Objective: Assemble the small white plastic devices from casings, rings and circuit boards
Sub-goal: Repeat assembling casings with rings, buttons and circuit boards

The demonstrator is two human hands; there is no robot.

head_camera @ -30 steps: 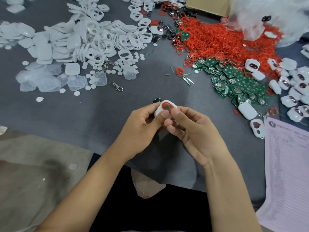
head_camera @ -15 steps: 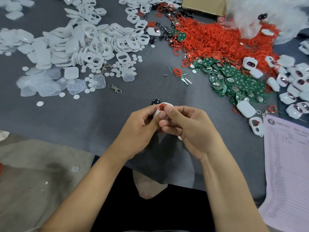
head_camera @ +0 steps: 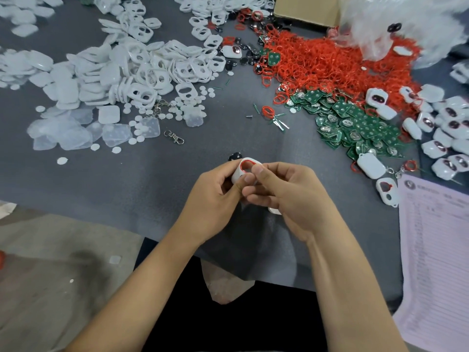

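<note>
Over the near middle of the grey table, my left hand and my right hand together hold one white casing with a red ring seated in its opening. Fingers and thumbs of both hands pinch it, and most of the casing is hidden behind them. A small black part lies on the table just beyond it. A heap of white casings lies far left, a mound of red rings far right, and green circuit boards sit in front of the rings.
Clear plastic covers and small white discs lie at the left. A metal key clip sits mid-table. Assembled white devices crowd the right edge, with a printed paper sheet below them. A cardboard box and plastic bag stand at the back.
Both hands keep the casing between them; the fingers have shifted slightly on it, and more of the red ring shows now than half a second ago.
</note>
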